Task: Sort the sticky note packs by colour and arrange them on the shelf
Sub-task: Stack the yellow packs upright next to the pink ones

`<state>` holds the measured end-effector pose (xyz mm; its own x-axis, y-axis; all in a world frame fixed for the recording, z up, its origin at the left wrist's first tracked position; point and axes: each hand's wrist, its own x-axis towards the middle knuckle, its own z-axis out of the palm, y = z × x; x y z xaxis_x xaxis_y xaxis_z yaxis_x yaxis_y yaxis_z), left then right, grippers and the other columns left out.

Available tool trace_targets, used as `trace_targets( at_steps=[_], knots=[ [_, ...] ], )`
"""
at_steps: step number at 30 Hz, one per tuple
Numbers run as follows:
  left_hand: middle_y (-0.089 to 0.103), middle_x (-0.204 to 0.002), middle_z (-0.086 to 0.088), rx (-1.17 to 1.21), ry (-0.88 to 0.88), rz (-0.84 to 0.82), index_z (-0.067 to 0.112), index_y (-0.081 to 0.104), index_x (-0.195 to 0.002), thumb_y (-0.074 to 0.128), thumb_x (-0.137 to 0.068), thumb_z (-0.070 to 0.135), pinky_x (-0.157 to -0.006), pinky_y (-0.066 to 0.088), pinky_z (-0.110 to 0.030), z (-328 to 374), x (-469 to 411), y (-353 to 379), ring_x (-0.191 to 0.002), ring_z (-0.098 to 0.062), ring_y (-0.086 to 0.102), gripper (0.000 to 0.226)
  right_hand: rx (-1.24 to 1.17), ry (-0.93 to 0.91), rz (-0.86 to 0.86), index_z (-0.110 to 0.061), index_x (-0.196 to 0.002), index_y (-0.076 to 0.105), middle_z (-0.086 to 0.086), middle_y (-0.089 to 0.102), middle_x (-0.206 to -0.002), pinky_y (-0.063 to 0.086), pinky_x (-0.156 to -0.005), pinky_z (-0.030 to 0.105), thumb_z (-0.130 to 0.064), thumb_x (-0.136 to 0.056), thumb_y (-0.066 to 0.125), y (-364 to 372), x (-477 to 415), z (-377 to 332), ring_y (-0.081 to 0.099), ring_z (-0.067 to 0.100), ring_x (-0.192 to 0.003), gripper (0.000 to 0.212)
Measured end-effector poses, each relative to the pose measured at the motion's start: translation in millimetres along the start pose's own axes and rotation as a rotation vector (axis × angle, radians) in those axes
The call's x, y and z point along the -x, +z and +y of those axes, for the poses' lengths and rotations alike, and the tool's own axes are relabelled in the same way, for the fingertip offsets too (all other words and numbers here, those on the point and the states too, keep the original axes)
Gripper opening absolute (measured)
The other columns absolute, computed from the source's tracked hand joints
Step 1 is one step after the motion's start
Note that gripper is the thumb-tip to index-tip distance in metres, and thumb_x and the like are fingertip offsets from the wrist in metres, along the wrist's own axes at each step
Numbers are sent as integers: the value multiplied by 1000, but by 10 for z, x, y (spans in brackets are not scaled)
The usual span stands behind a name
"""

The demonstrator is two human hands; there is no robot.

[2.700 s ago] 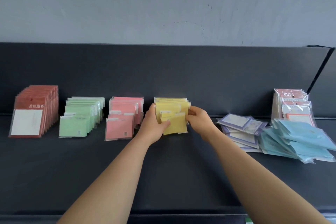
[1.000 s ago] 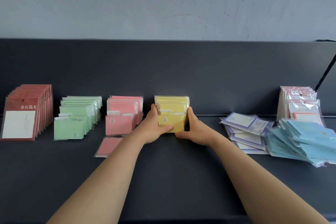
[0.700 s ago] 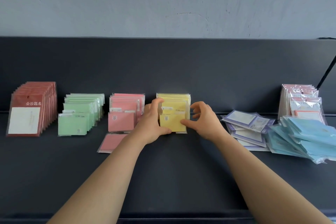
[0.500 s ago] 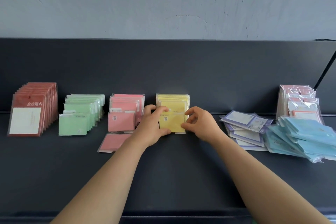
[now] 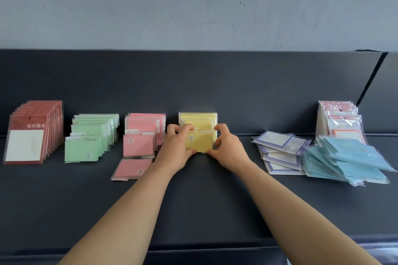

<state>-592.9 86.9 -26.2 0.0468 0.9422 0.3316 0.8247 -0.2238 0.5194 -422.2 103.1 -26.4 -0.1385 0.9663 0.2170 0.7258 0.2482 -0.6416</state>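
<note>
Sticky note packs stand in rows against the back of a dark shelf. A row of yellow packs stands upright in the middle. My left hand grips the left side of the front yellow pack, thumb under its lower edge. My right hand pinches its right edge and lower right corner. To the left stand pink packs, green packs and red-brown packs. One pink pack lies flat in front of the pink row.
Right of my hands lie loose purple-bordered packs and a slumped heap of light blue packs. Pale pink packs stand behind them at the far right. The shelf's front lip runs below my forearms.
Both hands stayed on the yellow row, squaring up the front pack; it went from tilted to upright. A pink pack fell flat in front of its row.
</note>
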Motion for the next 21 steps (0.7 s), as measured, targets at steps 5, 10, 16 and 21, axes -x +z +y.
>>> trace_targets(
  at_steps=[5,10,16,21],
  knots=[
    [30,-123,4,95,-33,-34,34,39,-133,78,-78,18,-92,33,-24,-25,7,-51,-110,-14,40,69,-67,18,-25,-24,-125,40,-4,61,-89,54,-76,34,-26,-73,77,-37,11,34,61,14,-83,63],
    [33,-124,2,145,-56,-21,33,37,-135,81,-76,23,-94,38,-26,-18,37,-58,-110,-15,46,75,-68,2,-21,-25,-125,41,-6,59,-92,54,-76,33,-33,-70,80,-46,24,30,60,14,-85,68],
    [34,-130,1,163,-73,20,31,33,-140,77,-80,27,-98,42,-32,-4,81,-103,-112,-16,48,75,-57,-16,75,-21,-129,45,-3,51,-112,45,-79,25,-38,-71,79,-95,52,3,53,10,-93,69],
    [50,-121,-2,112,-120,169,15,47,-128,59,-93,28,-91,47,-33,-44,177,-372,-105,-18,55,39,-95,-42,190,-20,-128,47,-6,45,-113,42,-83,25,-33,-80,72,-162,112,-207,50,10,-100,55]
  ],
)
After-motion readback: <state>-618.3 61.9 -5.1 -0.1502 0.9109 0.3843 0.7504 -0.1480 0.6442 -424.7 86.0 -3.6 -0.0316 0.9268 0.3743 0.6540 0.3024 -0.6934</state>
